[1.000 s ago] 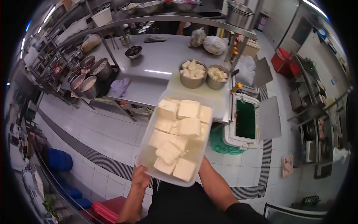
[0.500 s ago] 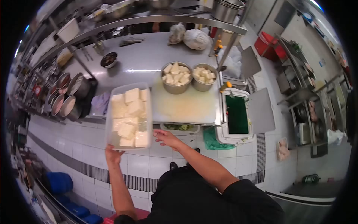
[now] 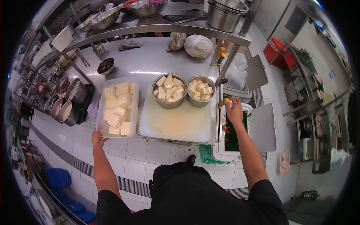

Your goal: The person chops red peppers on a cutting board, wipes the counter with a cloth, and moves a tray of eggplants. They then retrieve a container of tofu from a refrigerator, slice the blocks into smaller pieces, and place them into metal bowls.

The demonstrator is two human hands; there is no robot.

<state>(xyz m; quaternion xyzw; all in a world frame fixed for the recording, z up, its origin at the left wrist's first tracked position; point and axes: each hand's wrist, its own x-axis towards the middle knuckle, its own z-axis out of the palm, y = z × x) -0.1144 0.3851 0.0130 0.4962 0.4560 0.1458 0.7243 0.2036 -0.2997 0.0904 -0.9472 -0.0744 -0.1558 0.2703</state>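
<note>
Left hand (image 3: 99, 139) gripped the tub (image 3: 136, 105), likely steadying it, at the tabletop (image 3: 142, 67)'s front edge; right hand (image 3: 234, 112), grip unclear, was at the right edge's yellow handle (image 3: 223, 102).

a steel table (image 3: 144, 63) is carrying a cutting board (image 3: 176, 125), a small bowl (image 3: 108, 71), a white bag (image 3: 197, 47) and, near its front edge, a plastic tub (image 3: 135, 108).

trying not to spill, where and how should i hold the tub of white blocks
Probably best to hold the tub under the rim of both long walls, near their middle, coming from left and right together. It is long, open-topped and loaded with white blocks, so that should keep it level. The cutting board lies close on the right, so slip in from above there.
</note>
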